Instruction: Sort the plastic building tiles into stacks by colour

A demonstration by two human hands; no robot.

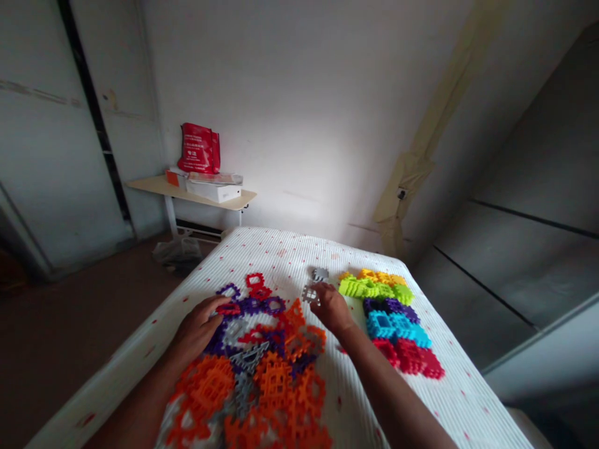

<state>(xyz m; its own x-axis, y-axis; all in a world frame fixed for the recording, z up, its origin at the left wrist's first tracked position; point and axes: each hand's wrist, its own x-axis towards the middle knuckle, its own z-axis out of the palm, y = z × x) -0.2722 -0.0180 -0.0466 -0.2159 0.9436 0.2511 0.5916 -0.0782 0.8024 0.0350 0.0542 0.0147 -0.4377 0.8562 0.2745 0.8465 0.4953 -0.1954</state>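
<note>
My left hand [202, 325] is at the left side of a loose heap of plastic interlocking blocks, its thumb and forefinger closed around the edge of a red interlocking block [229, 309]. Beneath and beside it lie purple blocks [253, 304]. In the heap are also orange blocks [275, 381] and grey ones [250, 358]. My right hand [331, 307] pinches a grey interlocking block [309, 294] just above the bed, right of the heap. Close beyond its fingers sits a small grey stack [320, 274].
Right of my right hand stand colour-sorted rows: yellow [381, 276], lime green [374, 289], purple [395, 307], light blue [397, 327] and red blocks [412, 358]. They rest on a white patterned bedsheet [299, 243]. A side table [150, 184] with a red bag [199, 148] stands back left.
</note>
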